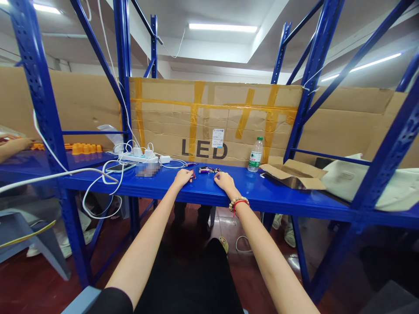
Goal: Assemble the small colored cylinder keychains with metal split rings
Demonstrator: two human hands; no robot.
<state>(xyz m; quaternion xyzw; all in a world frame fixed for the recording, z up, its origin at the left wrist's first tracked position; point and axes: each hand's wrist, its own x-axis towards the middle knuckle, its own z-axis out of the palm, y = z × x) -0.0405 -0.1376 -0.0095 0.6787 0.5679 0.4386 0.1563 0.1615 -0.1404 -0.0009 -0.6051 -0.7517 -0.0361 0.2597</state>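
My left hand (182,178) is closed on a small red and dark piece (193,175) just above the blue tabletop. Its exact kind is too small to make out. A little to the right lies a small heap of purple and metallic pieces (205,170). My right hand (224,179), with a beaded bracelet and a red cord at the wrist, is at the right end of this heap. Its fingers are curled and pressed together, and whatever they pinch is hidden. Behind my left hand lies a thin purple pen-like item (191,164).
A water bottle (255,155) and an open cardboard box (293,173) stand on the right. To the left are a power strip (139,158), looped white cables and a phone (121,167). Blue rack posts (122,65) flank the tabletop; a cardboard panel (163,126) closes the back.
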